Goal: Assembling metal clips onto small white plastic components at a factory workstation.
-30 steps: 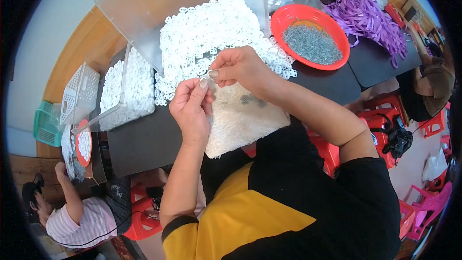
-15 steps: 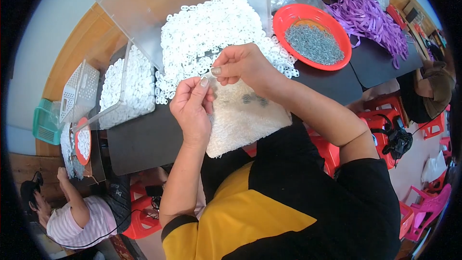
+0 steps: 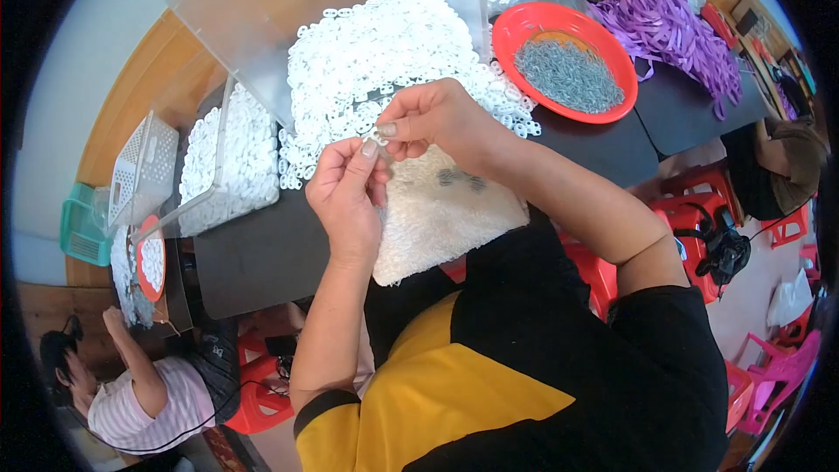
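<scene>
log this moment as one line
left hand: pinching white piece | right hand: pinching same piece | by hands: beige cloth | beyond: white pile | right: red bowl, grey bits

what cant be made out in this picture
Head view, small white piece: mostly covered by the fingers of the left hand and right hand; full shape unclear.
Head view, pale cloth: upper part partly hidden behind the hands.
Head view, clear bin: cut off by the upper edge.
Head view, grey pieces in the red dish: too small to count.
</scene>
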